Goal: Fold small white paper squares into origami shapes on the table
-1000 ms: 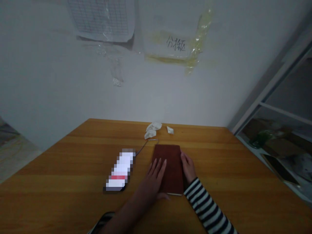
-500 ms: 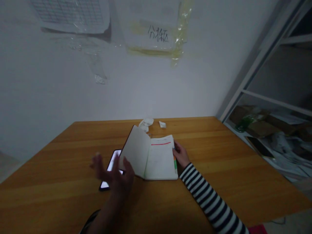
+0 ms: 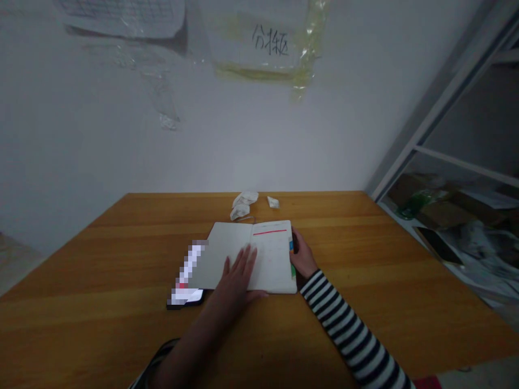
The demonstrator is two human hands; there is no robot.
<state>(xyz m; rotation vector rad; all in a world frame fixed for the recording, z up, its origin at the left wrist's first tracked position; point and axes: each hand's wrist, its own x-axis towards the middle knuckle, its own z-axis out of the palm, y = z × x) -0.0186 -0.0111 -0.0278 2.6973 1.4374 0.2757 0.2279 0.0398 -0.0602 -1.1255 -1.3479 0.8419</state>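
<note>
A notebook lies open and flat on the wooden table, with pale pages and a red line near the top of its right page. My left hand rests flat on the middle of the open pages, fingers stretched out. My right hand, in a striped sleeve, holds the notebook's right edge, where coloured tabs stick out. A phone with a lit screen lies partly under the notebook's left page.
Crumpled white paper scraps and a thin cable lie behind the notebook by the wall. A metal shelf unit with clutter stands at the right. Taped papers hang on the wall.
The closed brown notebook has been opened. My left hand swung the cover over to the left and now lies flat on the pages; the cover covers part of the phone.
</note>
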